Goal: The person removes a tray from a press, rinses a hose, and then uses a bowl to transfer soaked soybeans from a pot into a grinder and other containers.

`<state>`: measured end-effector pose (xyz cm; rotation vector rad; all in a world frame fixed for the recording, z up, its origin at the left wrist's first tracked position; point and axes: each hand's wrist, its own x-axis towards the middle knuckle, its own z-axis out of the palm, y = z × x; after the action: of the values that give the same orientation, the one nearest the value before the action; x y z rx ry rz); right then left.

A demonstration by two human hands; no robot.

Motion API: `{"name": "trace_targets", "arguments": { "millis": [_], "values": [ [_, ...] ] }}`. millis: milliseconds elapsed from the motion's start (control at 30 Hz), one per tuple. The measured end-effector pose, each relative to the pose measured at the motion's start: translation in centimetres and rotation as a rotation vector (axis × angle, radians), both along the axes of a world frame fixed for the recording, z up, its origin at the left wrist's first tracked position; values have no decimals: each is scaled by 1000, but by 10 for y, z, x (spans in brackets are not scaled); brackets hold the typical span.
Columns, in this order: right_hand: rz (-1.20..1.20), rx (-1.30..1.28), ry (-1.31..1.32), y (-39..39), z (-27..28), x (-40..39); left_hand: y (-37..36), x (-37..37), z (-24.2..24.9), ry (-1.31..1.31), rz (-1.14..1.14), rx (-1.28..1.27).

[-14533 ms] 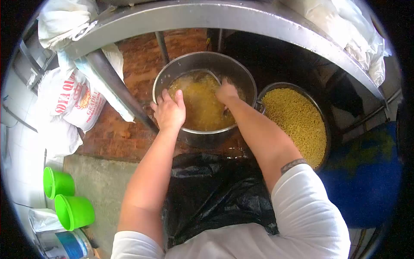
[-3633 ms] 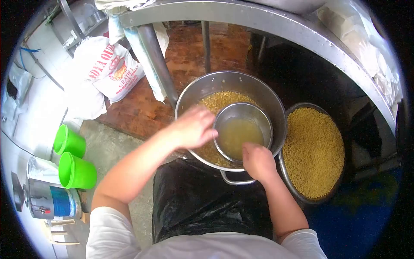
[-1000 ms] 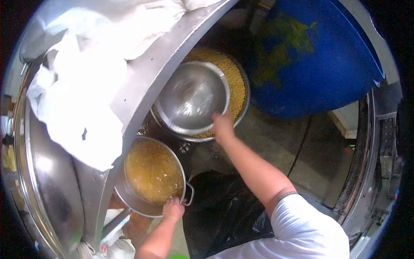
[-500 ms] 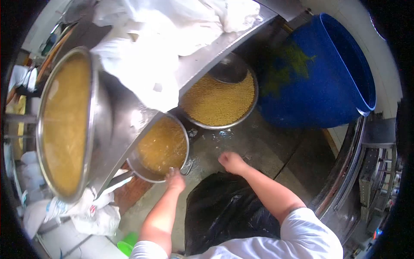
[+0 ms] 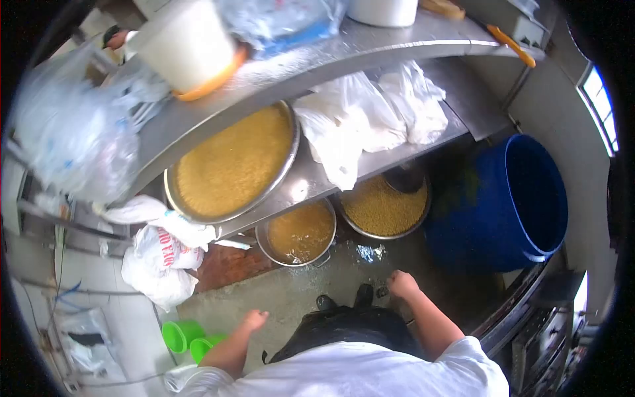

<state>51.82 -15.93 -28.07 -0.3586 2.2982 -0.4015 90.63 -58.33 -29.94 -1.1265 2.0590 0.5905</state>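
My left hand [image 5: 254, 320] hangs over the floor with its fingers curled in, and I see nothing in it. My right hand [image 5: 402, 284] is closed in a loose fist, also with nothing visible in it. Ahead of them on the floor stands a metal pot [image 5: 263, 246] of yellowish grains under cloudy liquid. Beside it, to the right, sits a metal basin [image 5: 380, 236] heaped with yellow, bean-like grains [image 5: 380, 208]. A dark metal bowl [image 5: 405, 178] rests on those grains. Neither hand touches either vessel.
A larger basin [image 5: 292, 155] of yellow grains sits on the metal shelf [image 5: 301, 190], near white bags [image 5: 360, 122]. A blue barrel [image 5: 479, 218] stands right. Green buckets [image 5: 182, 336] and a printed sack [image 5: 159, 251] are left. A knife with an orange handle [image 5: 512, 45] lies above.
My left hand has left the pot's rim and drawn back toward my body. The view has shifted, showing more of the upper counter and my feet. My right hand stays closed.
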Motion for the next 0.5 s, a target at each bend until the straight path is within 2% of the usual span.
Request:
{"name": "trace_targets", "arguments": {
  "millis": [33, 100, 167, 200, 233, 267, 300, 333, 367, 433, 467, 500],
  "values": [
    [-1, -40, 43, -19, 7, -10, -5, 15, 14, -60, 71, 3],
    [58, -129, -89, -75, 11, -30, -8, 45, 29, -109, 172, 10],
    [-203, -713, -301, -133, 8, -18, -5, 69, 22, 30, 302, -71],
    [-275, -812, -356, -159, 42, -11, 4, 65, 28, 38, 321, -68],
    [-347, -910, -409, -186, 78, -7, 16, 42, 42, 177, 302, -137],
    [-462, -964, -525, -210, 88, -2, 29, 11, 64, 316, 282, -208],
    [-580, -1011, -643, -228, 94, 2, 42, -26, 96, 388, 258, -165],
    [-563, -973, -751, -241, 104, 3, 55, -61, 118, 460, 232, -123],
    [-551, -963, -742, -251, 107, 9, 62, -82, 106, 688, 176, -156],
    [-612, -966, -867, -272, 116, 19, 75, -139, 146, 1015, -143, -153],
    [-611, -958, -881, -278, 127, 24, 78, -163, 170, 1139, -335, -178],
    [-602, -948, -866, -280, 134, 27, 81, -182, 206, 1100, -440, -54]
  ]
}}
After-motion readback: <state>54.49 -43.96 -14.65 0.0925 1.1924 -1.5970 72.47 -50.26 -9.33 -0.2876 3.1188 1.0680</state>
